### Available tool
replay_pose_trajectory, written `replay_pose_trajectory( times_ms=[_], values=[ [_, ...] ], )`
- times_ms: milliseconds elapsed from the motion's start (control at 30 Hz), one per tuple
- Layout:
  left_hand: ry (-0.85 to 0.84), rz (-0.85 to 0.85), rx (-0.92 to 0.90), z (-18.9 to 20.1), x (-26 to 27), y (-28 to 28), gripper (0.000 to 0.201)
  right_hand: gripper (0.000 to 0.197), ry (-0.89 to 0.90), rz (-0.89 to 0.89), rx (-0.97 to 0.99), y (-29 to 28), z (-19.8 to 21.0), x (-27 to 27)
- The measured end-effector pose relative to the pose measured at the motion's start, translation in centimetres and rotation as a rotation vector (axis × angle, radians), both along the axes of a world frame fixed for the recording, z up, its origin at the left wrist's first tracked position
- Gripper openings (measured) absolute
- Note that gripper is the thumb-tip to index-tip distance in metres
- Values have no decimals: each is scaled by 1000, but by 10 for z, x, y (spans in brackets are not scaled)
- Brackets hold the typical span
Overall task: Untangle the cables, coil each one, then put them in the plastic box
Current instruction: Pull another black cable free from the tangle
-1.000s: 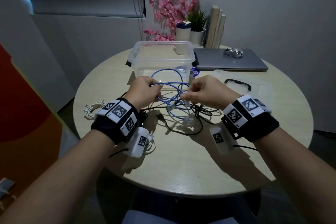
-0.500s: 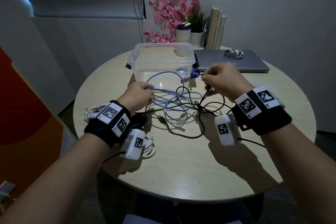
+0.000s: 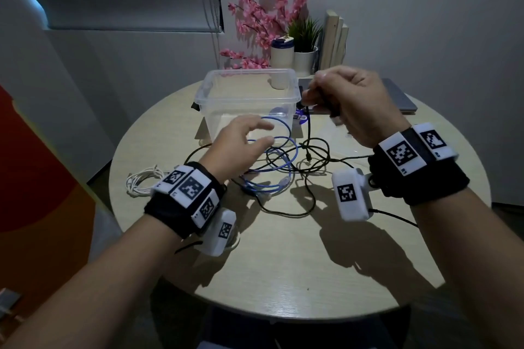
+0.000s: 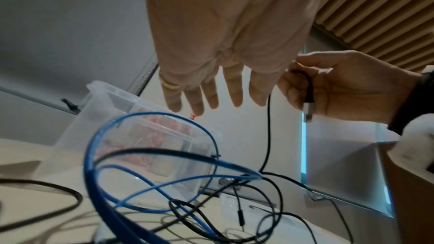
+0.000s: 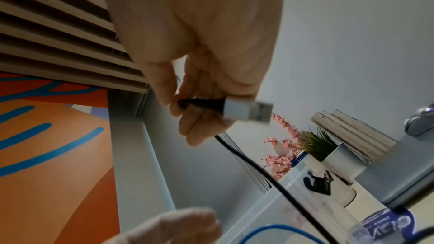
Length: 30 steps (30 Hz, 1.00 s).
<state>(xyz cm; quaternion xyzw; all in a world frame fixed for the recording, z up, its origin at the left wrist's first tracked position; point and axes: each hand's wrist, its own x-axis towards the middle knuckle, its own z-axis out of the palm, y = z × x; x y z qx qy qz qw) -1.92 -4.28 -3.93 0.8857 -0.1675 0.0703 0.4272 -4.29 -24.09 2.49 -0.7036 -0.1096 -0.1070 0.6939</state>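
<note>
A blue cable (image 3: 280,161) and a black cable (image 3: 309,133) lie tangled on the round table in front of the clear plastic box (image 3: 246,99). My right hand (image 3: 309,93) is raised beside the box and pinches the black cable's USB plug (image 5: 246,110); the cord (image 5: 258,168) hangs from it down to the tangle. My left hand (image 3: 268,133) hovers just above the blue loops (image 4: 150,136) with fingers (image 4: 234,88) spread, holding nothing. The box looks empty.
A coiled white cable (image 3: 141,181) lies at the table's left edge. Behind the box stand a white cup (image 3: 282,56), a potted plant (image 3: 304,59), pink flowers and books. A closed laptop (image 3: 402,99) lies at the back right.
My right hand has risen up and away, drawing the black cable's plug end out of the tangle. My left hand has let go of the blue cable and opened.
</note>
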Motion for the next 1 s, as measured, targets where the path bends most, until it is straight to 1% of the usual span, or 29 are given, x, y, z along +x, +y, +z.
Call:
replay_pose_trajectory(
  times_ms=[67, 133, 200, 267, 300, 367, 433, 500, 567, 600, 633, 667, 767, 800, 833, 900, 933, 967, 1000],
  values=[
    [9, -60, -49, -1, -2, -11, 36, 8, -27, 75, -33, 1, -5, -3],
    [3, -99, -105, 1, -4, -21, 42, 9, -41, 168, -77, 3, -9, -7],
    [40, -149, -195, 6, -4, -30, 34, 11, -41, 229, -67, 4, -9, -9],
    [105, -196, -257, 10, -4, -38, 14, 11, -29, 269, 11, 4, -6, -11],
    [130, -208, -261, 10, -3, -41, 10, 11, -28, 275, 54, 3, -4, -10],
    [192, -221, -239, 5, 0, -45, 11, 12, -56, 259, 119, 2, 0, -10],
    [258, -237, -159, -2, 3, -47, 16, 11, -101, 241, 194, -1, 5, -10],
    [328, -258, -81, -10, 2, -47, 14, 10, -145, 221, 294, -5, 11, -9],
    [352, -254, -3, -15, 4, -46, 12, 11, -189, 182, 376, -11, 14, -6],
    [346, -239, 10, -16, 5, -46, 14, 12, -197, 160, 395, -15, 14, -4],
    [334, -222, -15, -15, 6, -45, 17, 12, -188, 136, 386, -18, 12, -1],
    [321, -208, -78, -11, 7, -46, 19, 11, -161, 104, 343, -21, 8, 1],
    [245, -157, -378, 8, 9, -46, 21, 12, 2, 28, 75, -26, -9, 3],
    [199, -123, -458, 14, 10, -46, 18, 17, 54, 19, 12, -26, -15, 2],
    [150, -86, -520, 19, 11, -45, 15, 22, 91, 21, -5, -26, -20, 2],
    [88, -27, -597, 25, 15, -41, 16, 27, 121, 42, 70, -25, -24, 1],
    [76, -16, -595, 25, 16, -38, 18, 28, 120, 42, 132, -25, -24, 1],
    [72, -27, -558, 25, 16, -36, 19, 28, 110, 30, 203, -26, -22, 1],
    [69, -56, -459, 22, 16, -34, 19, 26, 92, 12, 286, -27, -19, 2]
  ],
)
